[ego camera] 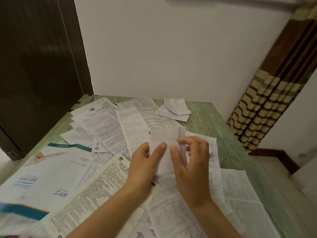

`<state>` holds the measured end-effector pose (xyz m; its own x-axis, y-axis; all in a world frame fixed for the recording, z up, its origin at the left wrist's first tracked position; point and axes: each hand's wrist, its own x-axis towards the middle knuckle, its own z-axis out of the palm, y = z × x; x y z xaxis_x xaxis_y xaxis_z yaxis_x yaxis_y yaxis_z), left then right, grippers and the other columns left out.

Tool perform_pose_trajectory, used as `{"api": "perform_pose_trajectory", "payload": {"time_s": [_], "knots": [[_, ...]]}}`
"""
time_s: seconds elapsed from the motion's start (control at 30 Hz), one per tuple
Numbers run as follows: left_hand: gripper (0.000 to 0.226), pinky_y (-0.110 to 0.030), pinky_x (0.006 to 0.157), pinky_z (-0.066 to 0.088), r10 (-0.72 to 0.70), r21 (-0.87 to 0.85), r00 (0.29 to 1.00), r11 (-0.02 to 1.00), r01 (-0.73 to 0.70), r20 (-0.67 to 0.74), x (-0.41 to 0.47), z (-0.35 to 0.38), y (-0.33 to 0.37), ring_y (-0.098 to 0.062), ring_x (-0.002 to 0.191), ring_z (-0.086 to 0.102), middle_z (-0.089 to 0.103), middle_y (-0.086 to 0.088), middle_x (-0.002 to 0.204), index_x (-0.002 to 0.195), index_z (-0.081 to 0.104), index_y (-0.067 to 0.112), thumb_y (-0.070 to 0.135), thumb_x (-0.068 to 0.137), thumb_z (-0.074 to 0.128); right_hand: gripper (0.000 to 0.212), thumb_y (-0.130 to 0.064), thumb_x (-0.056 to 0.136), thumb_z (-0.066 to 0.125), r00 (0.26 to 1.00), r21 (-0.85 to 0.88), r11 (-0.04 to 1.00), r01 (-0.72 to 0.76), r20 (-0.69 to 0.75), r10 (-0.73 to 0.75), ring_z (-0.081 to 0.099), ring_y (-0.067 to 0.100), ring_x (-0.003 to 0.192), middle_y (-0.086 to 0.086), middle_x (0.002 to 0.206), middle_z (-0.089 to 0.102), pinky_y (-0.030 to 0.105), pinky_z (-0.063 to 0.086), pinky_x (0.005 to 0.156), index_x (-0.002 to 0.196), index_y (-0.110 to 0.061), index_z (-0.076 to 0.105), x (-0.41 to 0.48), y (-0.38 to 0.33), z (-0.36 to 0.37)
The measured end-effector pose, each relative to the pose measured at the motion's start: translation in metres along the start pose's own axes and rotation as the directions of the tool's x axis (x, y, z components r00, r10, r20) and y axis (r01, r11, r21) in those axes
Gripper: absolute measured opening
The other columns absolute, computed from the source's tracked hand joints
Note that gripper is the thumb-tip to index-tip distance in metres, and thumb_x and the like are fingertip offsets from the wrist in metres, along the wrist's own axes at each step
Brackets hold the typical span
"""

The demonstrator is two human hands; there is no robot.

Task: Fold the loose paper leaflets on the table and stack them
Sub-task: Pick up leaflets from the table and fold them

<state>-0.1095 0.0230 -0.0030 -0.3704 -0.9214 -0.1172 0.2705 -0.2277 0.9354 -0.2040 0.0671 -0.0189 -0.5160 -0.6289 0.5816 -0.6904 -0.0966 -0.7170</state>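
The white leaflet now in work is held a little above the middle of the table, between both hands. It already looks narrowed, with one flap turned over along its right edge, so I judge that its folding is begun but not finished.

The left hand pinches its left side, with one finger lying on the front of the paper and the others behind it. The right hand presses its thumb on the front, and its fingers are curled around the right edge.

At the far side of the table lies a small heap of white papers which seem to be creased. They may be leaflets already done, but I cannot tell this surely, and they make no neat stack.

Most of the work is left. Many printed sheets lie flat and overlapping under and around the hands. Among them are a cream leaflet with a Chinese heading and a large leaflet with blue bands at the left. All of these are unfolded.
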Motion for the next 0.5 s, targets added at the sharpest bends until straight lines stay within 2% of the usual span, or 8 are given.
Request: {"api": "perform_pose_trajectory", "payload": {"time_s": [0.03, 0.1, 0.2, 0.33, 0.4, 0.5], "knots": [[0.03, -0.042, 0.078, 0.056, 0.015, -0.002, 1.0, 1.0, -0.015, 0.002, -0.001, 0.0, -0.001, -0.029, 0.085, 0.07, 0.073, -0.013, 0.091, 0.099, 0.066, 0.008, 0.027, 0.077, 0.068, 0.015, -0.043, 0.086, 0.056, 0.996, 0.08, 0.993, -0.085, 0.029, 0.083, 0.044, -0.005, 0.099, -0.015, 0.105, 0.047, 0.009, 0.038, 0.086, 0.096, -0.035, 0.047, 0.0, -0.003, -0.001], [0.038, -0.042, 0.077, 0.056, 0.055, 0.006, 0.999, 0.998, -0.055, 0.003, -0.001, -0.001, -0.002, -0.03, 0.086, 0.07, 0.073, -0.014, 0.092, 0.099, 0.066, 0.008, 0.032, 0.071, 0.07, 0.022, -0.033, 0.087, 0.065, 0.973, 0.235, 0.945, -0.227, 0.089, 0.212, 0.051, -0.008, 0.094, -0.014, 0.102, 0.052, 0.005, 0.041, 0.076, 0.095, -0.033, 0.044, 0.0, -0.008, -0.004], [0.036, -0.038, 0.072, 0.058, 0.106, 0.048, 0.994, 0.993, -0.106, 0.0, -0.002, 0.0, -0.002, -0.026, 0.083, 0.071, 0.073, -0.012, 0.089, 0.097, 0.067, 0.009, 0.033, 0.07, 0.07, 0.018, -0.022, 0.087, 0.064, 0.93, 0.423, 0.829, -0.366, 0.189, 0.314, 0.063, -0.002, 0.077, -0.005, 0.087, 0.063, 0.014, 0.05, 0.064, 0.094, -0.023, 0.047, 0.0, -0.012, -0.006], [0.009, -0.021, 0.064, 0.055, 0.14, 0.164, 0.99, 0.976, -0.143, 0.033, 0.0, 0.0, 0.001, -0.009, 0.076, 0.07, 0.074, 0.003, 0.081, 0.088, 0.067, 0.021, 0.022, 0.08, 0.069, 0.015, -0.024, 0.085, 0.065, 0.931, 0.411, 0.836, -0.365, 0.155, 0.33, 0.057, 0.007, 0.067, 0.002, 0.078, 0.06, 0.02, 0.05, 0.062, 0.086, -0.021, 0.05, 0.002, -0.01, -0.006], [0.009, -0.023, 0.069, 0.056, 0.116, 0.187, 0.991, 0.974, -0.128, 0.073, 0.0, 0.0, 0.003, -0.009, 0.079, 0.07, 0.074, 0.006, 0.083, 0.09, 0.067, 0.023, 0.021, 0.081, 0.069, 0.014, -0.022, 0.085, 0.064, 0.948, 0.388, 0.865, -0.317, 0.092, 0.306, 0.056, 0.006, 0.066, 0.0, 0.074, 0.059, 0.019, 0.049, 0.061, 0.086, -0.022, 0.05, 0.0, -0.01, -0.006], [0.009, -0.024, 0.07, 0.057, 0.144, 0.191, 0.988, 0.969, -0.154, 0.063, -0.004, 0.001, 0.004, -0.012, 0.08, 0.071, 0.075, 0.004, 0.084, 0.092, 0.068, 0.02, 0.018, 0.083, 0.067, 0.022, -0.019, 0.089, 0.06, 0.947, 0.443, 0.84, -0.314, 0.087, 0.309, 0.067, 0.006, 0.081, -0.003, 0.087, 0.068, 0.018, 0.053, 0.071, 0.101, -0.029, 0.045, -0.006, -0.014, -0.004]]}}
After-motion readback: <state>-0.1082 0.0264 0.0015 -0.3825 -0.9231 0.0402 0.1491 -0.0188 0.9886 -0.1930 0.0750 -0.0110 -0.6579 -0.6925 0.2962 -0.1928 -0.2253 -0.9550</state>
